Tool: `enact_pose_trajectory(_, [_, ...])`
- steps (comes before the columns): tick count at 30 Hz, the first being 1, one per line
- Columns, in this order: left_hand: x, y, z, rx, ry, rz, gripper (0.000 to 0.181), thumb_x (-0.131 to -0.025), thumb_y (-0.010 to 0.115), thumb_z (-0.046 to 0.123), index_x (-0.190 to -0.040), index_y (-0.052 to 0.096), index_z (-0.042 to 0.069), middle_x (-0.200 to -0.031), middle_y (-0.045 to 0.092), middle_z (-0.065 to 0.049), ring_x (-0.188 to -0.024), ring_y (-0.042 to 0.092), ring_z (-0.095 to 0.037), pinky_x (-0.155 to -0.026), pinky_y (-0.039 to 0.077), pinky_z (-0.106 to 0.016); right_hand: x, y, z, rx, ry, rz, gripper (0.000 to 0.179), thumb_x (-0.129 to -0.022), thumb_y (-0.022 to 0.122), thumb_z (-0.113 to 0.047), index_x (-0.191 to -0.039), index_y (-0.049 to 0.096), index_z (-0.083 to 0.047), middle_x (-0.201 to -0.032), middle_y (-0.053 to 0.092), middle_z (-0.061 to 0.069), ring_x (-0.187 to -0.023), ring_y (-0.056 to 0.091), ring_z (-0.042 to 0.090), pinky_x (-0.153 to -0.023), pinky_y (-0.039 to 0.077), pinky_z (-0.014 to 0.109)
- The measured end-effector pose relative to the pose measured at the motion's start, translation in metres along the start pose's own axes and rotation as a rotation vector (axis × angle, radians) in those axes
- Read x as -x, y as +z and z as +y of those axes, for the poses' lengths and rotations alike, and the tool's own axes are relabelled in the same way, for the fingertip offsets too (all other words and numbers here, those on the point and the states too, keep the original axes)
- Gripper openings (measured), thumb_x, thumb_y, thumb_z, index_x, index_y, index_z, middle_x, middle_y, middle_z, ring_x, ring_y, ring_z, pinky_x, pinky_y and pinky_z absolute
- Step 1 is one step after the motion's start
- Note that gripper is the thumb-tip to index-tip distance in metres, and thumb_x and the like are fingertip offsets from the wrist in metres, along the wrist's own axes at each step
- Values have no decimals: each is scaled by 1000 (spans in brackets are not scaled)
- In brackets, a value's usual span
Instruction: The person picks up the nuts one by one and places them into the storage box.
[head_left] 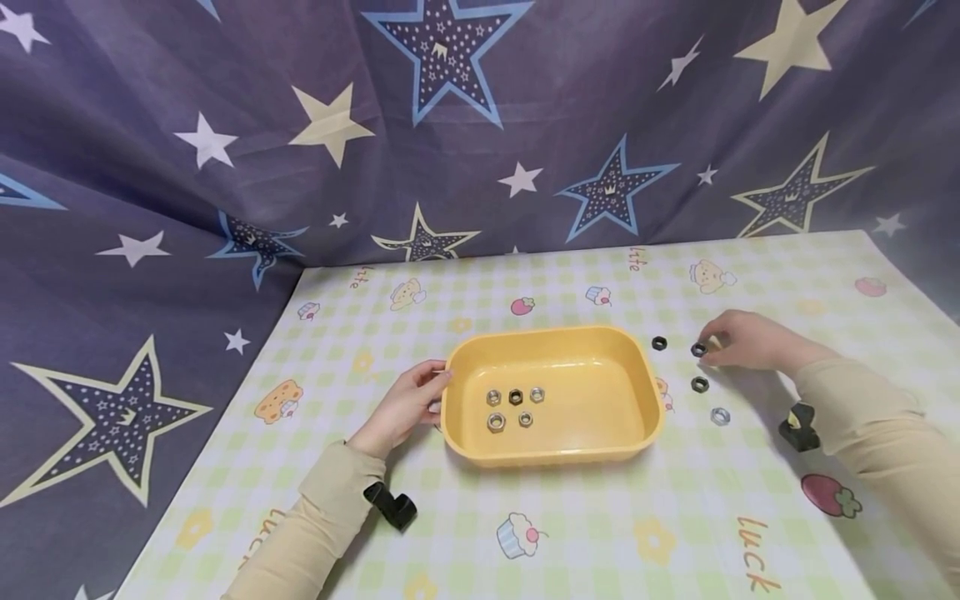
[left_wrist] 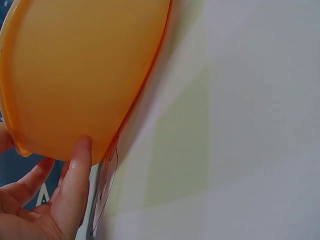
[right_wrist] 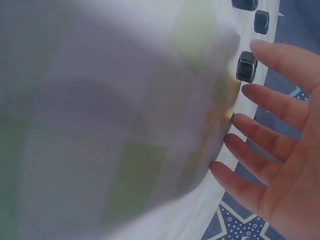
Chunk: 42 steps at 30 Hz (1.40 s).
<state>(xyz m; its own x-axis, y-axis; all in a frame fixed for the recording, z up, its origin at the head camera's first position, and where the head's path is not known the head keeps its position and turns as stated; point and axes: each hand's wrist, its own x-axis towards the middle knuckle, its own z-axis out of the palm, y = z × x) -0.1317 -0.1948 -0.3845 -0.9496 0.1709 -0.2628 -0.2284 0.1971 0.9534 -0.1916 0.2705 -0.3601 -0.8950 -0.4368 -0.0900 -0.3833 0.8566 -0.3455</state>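
A yellow plastic basin (head_left: 600, 450) stands on the table, with several hex nuts (head_left: 497, 422) inside toward its left, silver ones and a black one (head_left: 516, 397). My left hand (head_left: 408, 400) holds the basin's left end, its thumb at the rim and other fingers against the outer wall (left_wrist: 100, 75). Right of the basin, my right hand (head_left: 742, 340) is at a dark nut (head_left: 699, 350). In the right wrist view that nut (right_wrist: 246, 67) lies between the thumb and forefinger tips, with the fingers spread; firm contact is not clear.
Near the right hand lie a black nut (head_left: 659, 342), another dark nut (head_left: 700, 384) and a silver nut (head_left: 720, 416). A checked cloth (head_left: 585, 533) with printed pictures covers the table. Behind it hangs a dark star-patterned curtain (head_left: 480, 183).
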Motion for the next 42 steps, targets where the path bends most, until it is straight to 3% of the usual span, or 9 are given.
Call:
enact_pose_trajectory(24, [-1, -1, -3, -1, 0, 16, 39, -99, 50, 24, -128, 49, -1, -98, 55, -5, -71, 56, -9, -58, 57, -23, -5, 4, -4, 42, 8, 23, 20, -76, 74, -17, -91, 70, -4, -85, 58, 10, -80, 53, 23, -75, 48, 47])
enact_pose_trajectory(34, [-2, -1, -4, 1, 9, 12, 38, -99, 50, 24, -129, 49, 0, -100, 55, -6, -70, 55, -9, -57, 56, -23, -4, 4, -4, 45, 23, 27, 19, -76, 73, -16, -91, 69, -3, -86, 58, 11, -79, 53, 23, -74, 48, 46])
enact_pose_trajectory(42, [-2, 0, -4, 8, 1, 7, 36, -99, 49, 23, -127, 50, 1, -91, 52, -2, -66, 50, -8, -55, 54, -23, -4, 6, -5, 37, 40, 22, 20, -76, 73, -16, -91, 69, -4, -87, 58, 12, -80, 54, 24, -76, 49, 49])
